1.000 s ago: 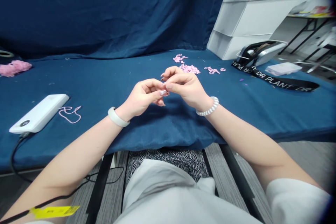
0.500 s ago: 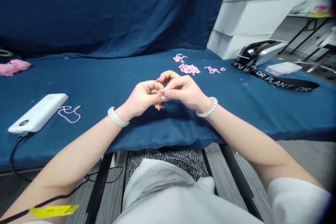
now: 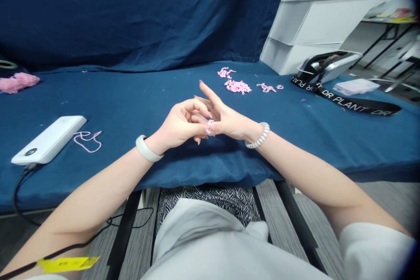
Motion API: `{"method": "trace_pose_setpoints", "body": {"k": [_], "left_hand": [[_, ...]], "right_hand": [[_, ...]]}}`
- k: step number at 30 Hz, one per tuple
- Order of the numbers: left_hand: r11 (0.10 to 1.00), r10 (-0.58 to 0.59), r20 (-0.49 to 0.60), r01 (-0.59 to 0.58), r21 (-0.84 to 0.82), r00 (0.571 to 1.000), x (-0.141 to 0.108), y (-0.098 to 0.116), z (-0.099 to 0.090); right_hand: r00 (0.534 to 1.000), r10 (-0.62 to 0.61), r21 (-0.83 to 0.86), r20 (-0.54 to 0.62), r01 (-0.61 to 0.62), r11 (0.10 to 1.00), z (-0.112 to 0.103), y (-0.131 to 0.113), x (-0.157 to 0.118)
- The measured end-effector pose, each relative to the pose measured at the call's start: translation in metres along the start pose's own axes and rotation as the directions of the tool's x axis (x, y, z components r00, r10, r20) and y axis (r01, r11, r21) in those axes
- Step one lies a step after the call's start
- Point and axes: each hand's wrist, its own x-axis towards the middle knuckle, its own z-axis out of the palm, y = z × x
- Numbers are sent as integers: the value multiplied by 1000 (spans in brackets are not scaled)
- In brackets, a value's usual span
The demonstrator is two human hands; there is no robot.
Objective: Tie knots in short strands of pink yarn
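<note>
My left hand (image 3: 182,124) and my right hand (image 3: 226,116) meet above the near part of the blue cloth. A small pink yarn loop (image 3: 210,123) shows between the two thumb tips. My left hand is closed, its thumb and forefinger pinching the loop. On the other side, my right thumb presses against the same loop while the right forefinger points up and away. The remaining right fingers are partly hidden behind the left ones. Beyond my right hand lies a pile of small pink yarn pieces (image 3: 237,86).
A white power bank (image 3: 49,140) with a cable lies left, beside a loose pink yarn strand (image 3: 87,141). Fluffy pink material (image 3: 19,82) is at the far left. Rightward are a black lettered strap (image 3: 348,102), a silver-and-black case (image 3: 331,64) and a clear plastic box (image 3: 356,86).
My right forefinger has lifted from the pinch and now points upward. The pink loop between the thumbs has become visible. Both hands stay in nearly the same place.
</note>
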Motion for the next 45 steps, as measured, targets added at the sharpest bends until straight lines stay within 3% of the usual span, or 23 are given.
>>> {"method": "trace_pose_setpoints", "body": {"k": [3,7,11,14,16,18,20,23,25,31,35,45], "left_hand": [[997,60,-40,-58,44,997,-1,2,-1],[993,100,-76,-95,74,992,0,2,-3],[994,108,-134,-104,35,985,3,1,-4],[994,104,-140,-105,1,985,5,-1,-4],[994,103,-131,-107,-23,986,6,-2,-3],[994,102,-122,-107,-37,987,6,-3,-3],[994,100,-108,-105,-41,989,6,-3,-4],[995,90,-78,-93,-33,993,7,-3,-5],[995,92,-75,-94,-23,993,8,-3,-6],[998,66,-119,-68,-15,991,9,-3,-9],[998,46,-154,-52,-29,987,10,-4,-8],[999,-46,-325,35,-41,945,9,3,1]], "right_hand": [[998,-4,-86,-57,-1,996,-3,4,1],[982,-110,-230,-155,73,970,-5,13,5],[928,-284,-391,-242,174,904,-3,16,8],[874,-385,-404,-296,251,880,-2,10,8],[876,-358,-345,-322,244,906,-4,4,8],[921,-242,-254,-305,167,953,-5,-1,8],[973,-90,-182,-215,51,982,-5,-4,8],[997,29,-180,-65,-40,983,-2,-7,7],[999,5,-196,-37,-13,981,0,-8,6],[988,-36,-238,-148,0,971,-2,-9,6],[973,-133,-286,-190,75,955,-5,-10,7],[907,-322,-643,-271,78,762,-4,-15,2]]}}
